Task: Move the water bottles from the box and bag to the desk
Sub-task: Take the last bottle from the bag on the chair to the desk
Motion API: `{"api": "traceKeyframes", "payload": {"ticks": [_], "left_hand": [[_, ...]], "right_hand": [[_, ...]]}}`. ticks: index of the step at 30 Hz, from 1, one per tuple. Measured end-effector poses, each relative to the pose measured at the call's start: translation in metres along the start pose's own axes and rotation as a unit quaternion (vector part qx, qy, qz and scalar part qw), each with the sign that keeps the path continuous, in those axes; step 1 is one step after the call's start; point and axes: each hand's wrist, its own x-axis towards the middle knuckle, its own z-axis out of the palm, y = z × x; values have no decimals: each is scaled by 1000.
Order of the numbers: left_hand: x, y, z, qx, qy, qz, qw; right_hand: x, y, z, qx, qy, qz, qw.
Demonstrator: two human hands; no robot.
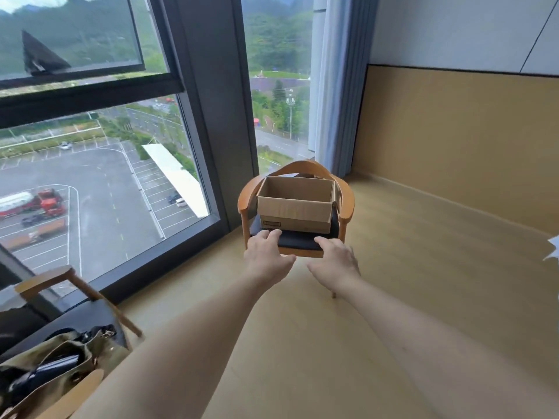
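Note:
An open cardboard box point(295, 208) sits on the dark seat of a wooden armchair point(348, 198) by the window; from here its inside shows only bare walls and no bottles are visible. Both arms reach out toward it. My left hand point(267, 255) and my right hand point(334, 263) hover in front of the seat's front edge, fingers relaxed, holding nothing. An olive fabric bag point(57, 367) with dark contents lies on a second chair at the lower left; no bottle can be made out in it.
A floor-to-ceiling window point(99, 176) runs along the left, with a blue curtain point(335, 86) behind the armchair. A second wooden chair point(69, 276) stands at the lower left. Light wood floor point(423, 282) spreads to the right, bounded by a tan wall panel.

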Motion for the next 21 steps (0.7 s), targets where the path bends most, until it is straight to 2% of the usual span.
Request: {"api": "traceKeyframes", "payload": {"ticks": [8,15,21], "left_hand": [[179,-18,55,17,-45,38,998],[359,-26,76,11,-94,32,995],[474,-28,95,7,-132,28,991]], "right_hand": [[178,11,36,-19,1,31,999],[342,-6,54,-15,10,87,996],[442,-6,65,-12,-4,122,992]]}}
